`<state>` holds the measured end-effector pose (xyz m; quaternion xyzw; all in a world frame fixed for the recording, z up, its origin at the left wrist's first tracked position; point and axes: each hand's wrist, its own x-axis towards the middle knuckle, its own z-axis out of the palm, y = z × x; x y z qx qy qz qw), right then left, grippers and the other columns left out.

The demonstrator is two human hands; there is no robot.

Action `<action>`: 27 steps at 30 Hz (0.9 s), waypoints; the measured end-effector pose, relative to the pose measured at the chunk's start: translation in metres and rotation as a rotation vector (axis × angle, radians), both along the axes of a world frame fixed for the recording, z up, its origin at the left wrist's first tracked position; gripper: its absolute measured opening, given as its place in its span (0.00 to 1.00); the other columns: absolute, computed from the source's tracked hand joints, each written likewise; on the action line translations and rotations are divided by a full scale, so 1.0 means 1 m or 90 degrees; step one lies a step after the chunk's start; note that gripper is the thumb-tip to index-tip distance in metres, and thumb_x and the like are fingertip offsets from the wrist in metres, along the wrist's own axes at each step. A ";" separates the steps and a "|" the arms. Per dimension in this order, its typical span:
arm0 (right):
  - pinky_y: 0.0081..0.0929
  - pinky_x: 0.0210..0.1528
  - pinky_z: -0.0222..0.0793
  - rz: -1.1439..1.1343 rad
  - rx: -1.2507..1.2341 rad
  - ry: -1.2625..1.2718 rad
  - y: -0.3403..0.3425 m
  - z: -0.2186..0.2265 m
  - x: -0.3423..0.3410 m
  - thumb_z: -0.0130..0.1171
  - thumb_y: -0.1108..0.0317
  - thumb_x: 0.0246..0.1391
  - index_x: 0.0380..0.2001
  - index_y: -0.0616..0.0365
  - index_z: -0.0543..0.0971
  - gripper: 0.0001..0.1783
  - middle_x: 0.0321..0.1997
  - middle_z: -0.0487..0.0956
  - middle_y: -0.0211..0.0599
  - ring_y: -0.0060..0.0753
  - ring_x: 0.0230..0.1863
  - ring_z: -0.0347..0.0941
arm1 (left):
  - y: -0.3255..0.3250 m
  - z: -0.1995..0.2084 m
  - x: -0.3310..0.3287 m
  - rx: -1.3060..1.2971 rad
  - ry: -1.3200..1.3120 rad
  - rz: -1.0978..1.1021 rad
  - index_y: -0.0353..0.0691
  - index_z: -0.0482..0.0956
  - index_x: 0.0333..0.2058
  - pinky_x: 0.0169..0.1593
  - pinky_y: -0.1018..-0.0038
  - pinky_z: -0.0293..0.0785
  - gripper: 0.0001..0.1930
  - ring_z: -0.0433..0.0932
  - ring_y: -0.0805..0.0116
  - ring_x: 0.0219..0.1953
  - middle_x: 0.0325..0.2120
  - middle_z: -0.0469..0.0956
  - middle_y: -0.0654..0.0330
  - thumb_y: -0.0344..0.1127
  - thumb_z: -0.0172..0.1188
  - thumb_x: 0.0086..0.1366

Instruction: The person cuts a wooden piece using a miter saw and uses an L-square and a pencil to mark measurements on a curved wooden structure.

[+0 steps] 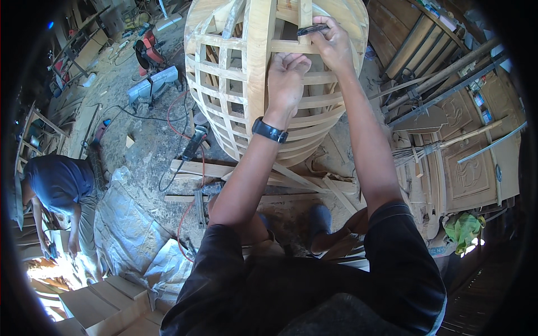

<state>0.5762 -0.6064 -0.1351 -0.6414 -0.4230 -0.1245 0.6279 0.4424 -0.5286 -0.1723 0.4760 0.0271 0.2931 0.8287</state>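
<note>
In front of me stands a large rounded wooden frame (258, 73) of crossing slats with a broad upright board. My right hand (335, 49) pinches a short black pen-like tool (312, 29) against a narrow upright strip (304, 12) near the top. Just below a horizontal slat (291, 47), my left hand (286, 78) is closed with its fingers curled in at the lattice. What those fingers hold, if anything, is hidden. A dark watch is on my left wrist.
An angle grinder (195, 142) with a cord lies left of the frame. Loose boards (302, 180) lie at my feet. A red-headed mitre saw (152, 84) stands further left. Another person (59, 182) bends over work at the far left. Carved panels (465, 162) lean at the right.
</note>
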 end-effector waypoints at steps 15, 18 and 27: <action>0.19 0.37 0.70 -0.012 -0.040 0.019 0.001 0.011 -0.019 0.62 0.70 0.57 0.51 0.66 0.76 0.20 0.35 0.86 0.35 0.15 0.32 0.75 | 0.013 0.009 0.008 0.100 -0.009 0.008 0.25 0.74 0.55 0.50 0.70 0.74 0.19 0.78 0.70 0.45 0.46 0.81 0.53 0.31 0.62 0.70; 0.19 0.36 0.69 -0.017 -0.036 0.015 -0.005 0.003 -0.007 0.63 0.70 0.57 0.50 0.66 0.76 0.19 0.34 0.86 0.34 0.16 0.31 0.74 | 0.012 0.042 -0.032 0.605 0.283 0.051 0.28 0.80 0.48 0.46 0.64 0.77 0.14 0.83 0.62 0.38 0.40 0.85 0.46 0.32 0.64 0.68; 0.28 0.38 0.74 -0.064 -0.062 0.009 -0.006 0.003 -0.011 0.63 0.64 0.53 0.49 0.60 0.80 0.20 0.32 0.86 0.40 0.29 0.31 0.81 | 0.058 0.138 -0.026 0.915 -0.002 0.391 0.43 0.82 0.51 0.54 0.60 0.74 0.22 0.82 0.53 0.47 0.43 0.84 0.48 0.49 0.66 0.63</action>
